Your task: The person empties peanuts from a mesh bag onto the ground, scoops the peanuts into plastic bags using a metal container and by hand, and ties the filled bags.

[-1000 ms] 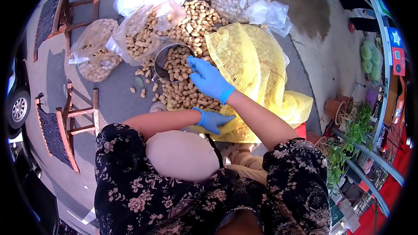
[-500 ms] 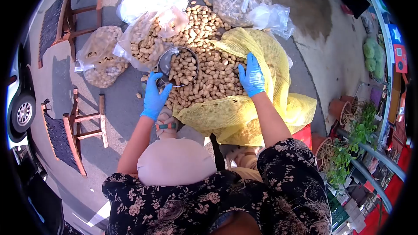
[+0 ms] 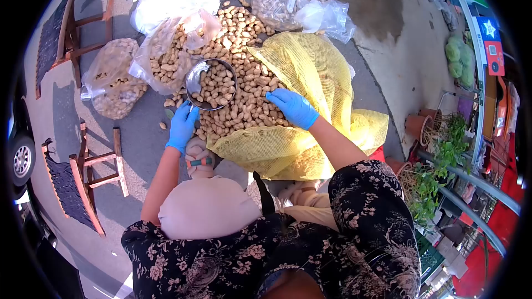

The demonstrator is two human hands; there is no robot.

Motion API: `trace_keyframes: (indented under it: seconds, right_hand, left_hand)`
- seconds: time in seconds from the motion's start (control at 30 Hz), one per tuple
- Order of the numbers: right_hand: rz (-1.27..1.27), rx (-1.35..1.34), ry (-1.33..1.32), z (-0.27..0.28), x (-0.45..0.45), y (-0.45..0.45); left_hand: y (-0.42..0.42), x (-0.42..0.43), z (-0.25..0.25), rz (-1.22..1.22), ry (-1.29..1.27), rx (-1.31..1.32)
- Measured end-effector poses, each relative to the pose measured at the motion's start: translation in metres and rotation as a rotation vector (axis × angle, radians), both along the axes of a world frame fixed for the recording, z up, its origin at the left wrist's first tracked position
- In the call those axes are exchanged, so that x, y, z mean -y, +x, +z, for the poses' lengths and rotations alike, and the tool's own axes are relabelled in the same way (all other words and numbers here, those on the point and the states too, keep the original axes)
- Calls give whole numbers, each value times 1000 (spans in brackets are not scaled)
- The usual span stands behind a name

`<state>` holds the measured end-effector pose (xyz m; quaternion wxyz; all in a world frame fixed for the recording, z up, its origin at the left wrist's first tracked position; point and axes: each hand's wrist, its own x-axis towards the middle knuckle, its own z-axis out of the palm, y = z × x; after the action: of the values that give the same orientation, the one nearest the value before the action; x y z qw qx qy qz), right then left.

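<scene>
Two low wooden chairs with dark woven seats, standing at the far left on grey pavement. One clear bag of peanuts, lying beside a second, open clear bag with peanuts inside; one bright white bag just beyond the latter. Left hand, blue-gloved: fingers partly curled, a narrow gap between thumb and fingers, set at the handle of a round metal pan; firmness of hold cannot be told. Pan upright, part-filled with peanuts, resting on the left side of one loose peanut heap. One knotted clear bag of peanuts, beyond the heap. Right hand, blue-gloved: fingers extended, nothing visibly held, tips over the heap's right edge. One yellow mesh sack, spread right of the heap and along its near side. Terracotta pots and leafy plants, far right.
</scene>
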<state>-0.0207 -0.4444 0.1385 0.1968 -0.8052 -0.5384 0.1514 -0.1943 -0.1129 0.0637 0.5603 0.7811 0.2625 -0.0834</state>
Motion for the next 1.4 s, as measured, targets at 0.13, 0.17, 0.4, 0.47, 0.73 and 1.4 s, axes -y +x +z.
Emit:
trace_keyframes:
  seconds: [0.13, 0.17, 0.4, 0.47, 0.73, 1.4]
  right_hand:
    - [-439, 151, -162, 0, 1, -4]
    - [-544, 163, -149, -8, 5, -3]
    - [-941, -190, -486, 2, -28, 20]
    - [-1013, -262, -483, -2, -37, 31]
    - [-1222, -549, -367, -12, -51, 48]
    - [-1011, -1424, 250, 47, -164, -11]
  left_hand:
    - [20, 6, 76, -121, 416, 297]
    - [24, 11, 90, -157, 473, 220]
    - [32, 45, 114, -460, 826, -85]
    - [36, 51, 111, -499, 811, -90]
    - [49, 48, 114, -651, 723, -177]
    - [32, 34, 96, -431, 477, -95]
